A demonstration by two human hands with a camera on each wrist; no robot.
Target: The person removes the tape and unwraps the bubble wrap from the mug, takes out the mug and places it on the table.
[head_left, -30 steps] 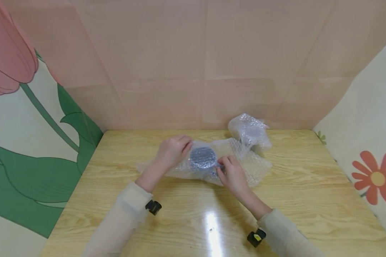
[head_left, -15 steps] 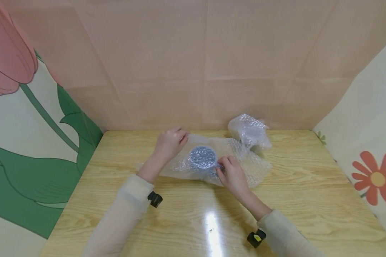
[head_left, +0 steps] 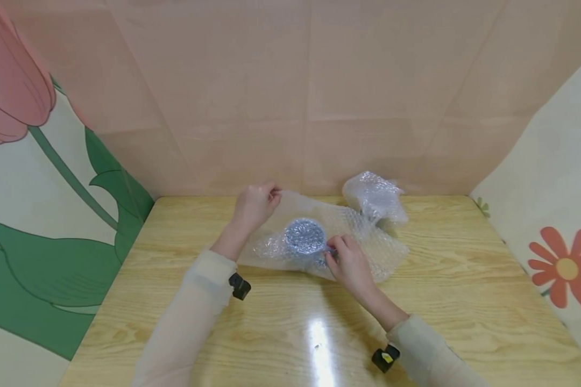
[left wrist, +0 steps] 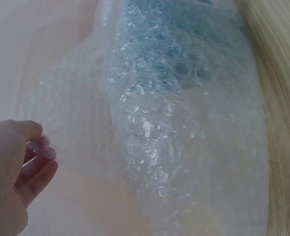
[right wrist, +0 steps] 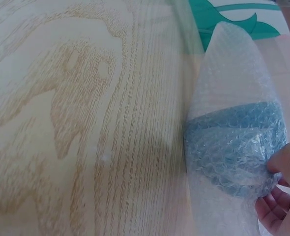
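A blue, round-topped, cup-shaped object [head_left: 305, 236] stands under a layer of bubble wrap [head_left: 334, 215] on the table. Its exact kind is blurred by the bubbles. At the back left, my left hand [head_left: 256, 204] pinches a corner of the wrap between thumb and fingers and holds it raised; the left wrist view shows this hand [left wrist: 12, 167] at the sheet's edge. My right hand [head_left: 352, 263] grips the right side of the wrapped blue object through the film. In the right wrist view the blue object [right wrist: 233, 147] shows through the bubbles beside my thumb.
A second bubble-wrapped bundle [head_left: 375, 196] sits at the back right, against the pink backdrop [head_left: 252, 107]. Its contents cannot be made out. The wooden table [head_left: 271, 333] spreads in front of the wrap. Printed flower sheets stand at both sides.
My left hand has moved back and slightly left, pulling the wrap's edge away from the blue object's top, so a flap now spreads out behind it. My right hand has stayed in place.
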